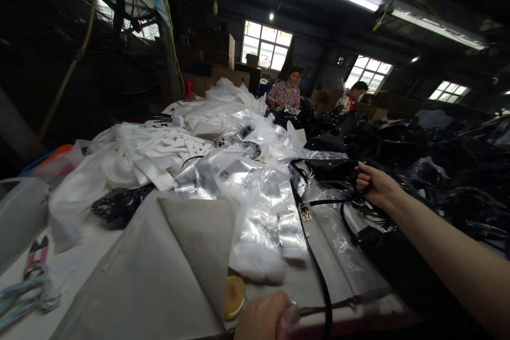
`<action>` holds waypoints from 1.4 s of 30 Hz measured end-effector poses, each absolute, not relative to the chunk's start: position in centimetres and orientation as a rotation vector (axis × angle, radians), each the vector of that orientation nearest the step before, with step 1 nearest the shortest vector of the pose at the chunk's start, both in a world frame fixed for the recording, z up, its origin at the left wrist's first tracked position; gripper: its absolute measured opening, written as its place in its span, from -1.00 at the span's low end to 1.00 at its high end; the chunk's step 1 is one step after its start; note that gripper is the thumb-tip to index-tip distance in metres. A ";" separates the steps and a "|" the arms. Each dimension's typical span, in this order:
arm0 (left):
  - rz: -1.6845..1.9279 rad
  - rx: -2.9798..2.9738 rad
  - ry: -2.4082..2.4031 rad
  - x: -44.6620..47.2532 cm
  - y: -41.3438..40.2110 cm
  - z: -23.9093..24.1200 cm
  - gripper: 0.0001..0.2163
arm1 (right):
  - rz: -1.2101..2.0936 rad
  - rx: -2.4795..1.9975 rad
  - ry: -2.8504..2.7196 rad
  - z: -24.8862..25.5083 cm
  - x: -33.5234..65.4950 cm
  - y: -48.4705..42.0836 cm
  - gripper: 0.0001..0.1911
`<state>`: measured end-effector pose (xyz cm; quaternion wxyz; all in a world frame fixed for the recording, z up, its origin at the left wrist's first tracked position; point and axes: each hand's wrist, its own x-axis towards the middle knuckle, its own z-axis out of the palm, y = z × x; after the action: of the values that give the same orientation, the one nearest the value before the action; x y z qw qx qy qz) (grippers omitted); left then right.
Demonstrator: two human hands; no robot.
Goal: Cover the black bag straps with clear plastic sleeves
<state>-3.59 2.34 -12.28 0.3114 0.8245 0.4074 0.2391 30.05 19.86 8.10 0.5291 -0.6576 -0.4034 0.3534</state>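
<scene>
My right hand [374,186] is closed in a pinch on a black strap [332,161], which runs left from my fingertips over black material. Below it, a long thin black strap [314,260] hangs down toward the table's front edge. Gold-coloured metal clasps [305,212] lie beside that strap. At the bottom of the view, my left hand [261,317] is curled closed and slightly blurred. Something clear shows at its fingers, but I cannot make out what it is. A round gold-coloured lid or tin [234,297] sits just left of that hand.
Clear plastic bags [258,218] and white material [147,151] are heaped across the table. A grey sheet [159,276] covers the front left, near pink-handled cutters [37,257]. Black goods [450,170] are piled on the right. Two people sit behind, and a large fan stands left.
</scene>
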 end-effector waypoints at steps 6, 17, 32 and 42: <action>0.696 2.108 1.170 -3.7 1.8 -9.3 -0.60 | 1.099 -1.311 -0.885 9.8 28.7 10.2 -0.86; 0.913 1.769 0.968 -1.3 -2.3 -5.9 -0.59 | 1.309 -1.295 -0.721 6.7 25.8 -7.2 -0.76; 0.704 1.572 0.644 4.6 -8.1 -5.2 -0.54 | 1.507 -1.182 -0.455 -0.3 25.4 -19.7 -0.73; 0.424 1.102 0.545 6.7 -10.4 -4.7 -0.48 | 1.788 -0.890 -0.246 -4.4 21.6 -22.8 -0.75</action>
<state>6.67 -10.43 -4.72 0.7961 0.5128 0.2536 0.1974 21.58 -22.84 -4.42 0.5350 -0.3737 -0.1034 0.7506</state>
